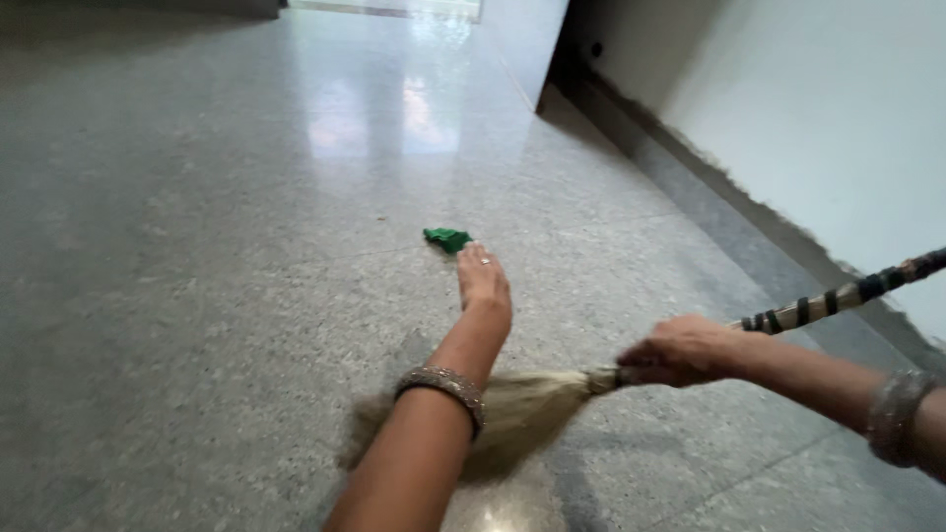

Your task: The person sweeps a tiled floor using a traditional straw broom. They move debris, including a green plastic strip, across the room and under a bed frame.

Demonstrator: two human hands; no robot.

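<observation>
Floor: polished grey speckled stone floor (197, 246), white wall to the right. Your left hand (484, 286), fingers together, reaches the small crumpled green scrap (447, 238) just beyond. Your right hand (680, 350) clamps the straw broom with banded handle (532, 404). Risk: bristles may flick dust onto your forearm.

A polished grey speckled stone floor (197, 246) stretches ahead of me. A white plastered wall (818, 118) with a grey stone skirting strip (690, 187) runs along my right.

The scrap (447, 238) is bright green. The broom (522, 409) has pale straw bristles and a handle banded black and cream. The floor (197, 246) is speckled grey. The wall (808, 108) is white. Both bangles (443, 386) are silver.
</observation>
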